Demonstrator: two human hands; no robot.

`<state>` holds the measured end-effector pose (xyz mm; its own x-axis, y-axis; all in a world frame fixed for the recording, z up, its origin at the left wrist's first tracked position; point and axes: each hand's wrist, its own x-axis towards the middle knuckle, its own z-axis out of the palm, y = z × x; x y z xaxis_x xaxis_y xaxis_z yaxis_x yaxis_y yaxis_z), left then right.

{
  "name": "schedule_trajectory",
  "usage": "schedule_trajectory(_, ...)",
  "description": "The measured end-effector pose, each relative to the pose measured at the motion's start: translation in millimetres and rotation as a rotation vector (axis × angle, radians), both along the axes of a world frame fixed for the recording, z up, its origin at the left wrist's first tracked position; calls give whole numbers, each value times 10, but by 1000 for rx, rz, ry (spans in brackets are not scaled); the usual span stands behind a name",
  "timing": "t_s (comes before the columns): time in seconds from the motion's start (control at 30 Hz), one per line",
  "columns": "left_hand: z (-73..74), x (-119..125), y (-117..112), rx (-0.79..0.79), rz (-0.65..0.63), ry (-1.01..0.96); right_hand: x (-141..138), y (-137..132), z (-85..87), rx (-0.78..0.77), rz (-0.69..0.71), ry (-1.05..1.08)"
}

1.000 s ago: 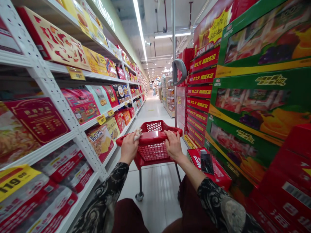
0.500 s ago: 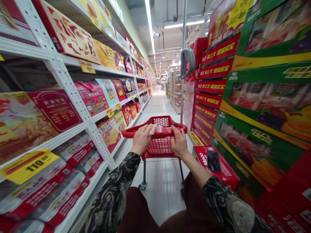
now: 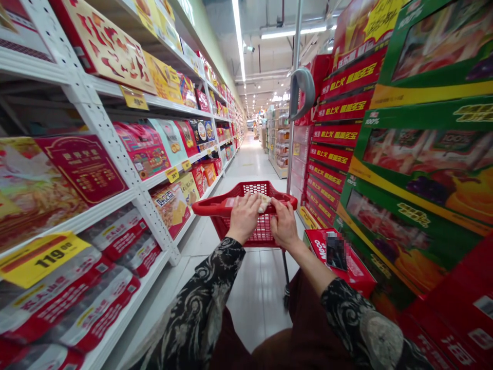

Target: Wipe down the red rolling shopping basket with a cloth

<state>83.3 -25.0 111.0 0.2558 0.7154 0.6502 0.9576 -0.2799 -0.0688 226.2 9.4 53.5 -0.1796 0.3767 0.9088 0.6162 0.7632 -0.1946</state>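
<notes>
Two bare hands pinch a pale crumpled scrap [image 3: 264,203] just above the red handle of a shopping cart [image 3: 215,207] in a supermarket aisle. The left hand [image 3: 243,218] and the right hand [image 3: 284,224] meet at 12 o'clock, each in a clenched grip on the scrap from opposite sides. The scrap is too small to tell whether it is tissue or paper. Below the hands sits the cart's red mesh basket [image 3: 262,230], and dark patterned sleeves [image 3: 200,303] run back from both wrists.

White metal shelving [image 3: 115,154] lines the aisle from 9 to 11 o'clock, stacked with red, yellow and pink gift boxes. A yellow price tag [image 3: 40,259] reading 119 hangs from a shelf edge at 9 o'clock. Large green fruit boxes [image 3: 423,149] and narrower red boxes [image 3: 342,105] rise in a wall from 1 to 3 o'clock. A low red box [image 3: 339,267] with a blurred patch stands at 4 o'clock, just beside the cart. A grey hook [image 3: 302,92] curves from a metal pole at 1 o'clock. Pale floor tiles [image 3: 256,308] stretch ahead.
</notes>
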Motion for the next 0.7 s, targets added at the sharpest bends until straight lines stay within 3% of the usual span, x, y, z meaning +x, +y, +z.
schedule_trajectory(0.17,18,-582,-13,23,214,-110,1,-20,12,-28,7,5)
schedule_trajectory(0.23,22,-672,12,25,241,-144,-10,-28,15,-27,-3,18)
schedule_trajectory(0.3,18,-578,40,18,191,-145,-16,-31,13,-20,-5,20)
schedule_trajectory(0.47,38,33,63,-15,-25,-35,7,-16,2,10,15,0)
schedule_trajectory(0.53,58,120,40,-30,-55,2,21,-16,7,-6,13,-13)
schedule_trajectory(0.6,68,10,8,-36,-26,3,29,-23,18,-38,12,-28)
schedule_trajectory(0.7,65,-413,-10,-18,82,-53,23,-39,34,-63,16,-28)
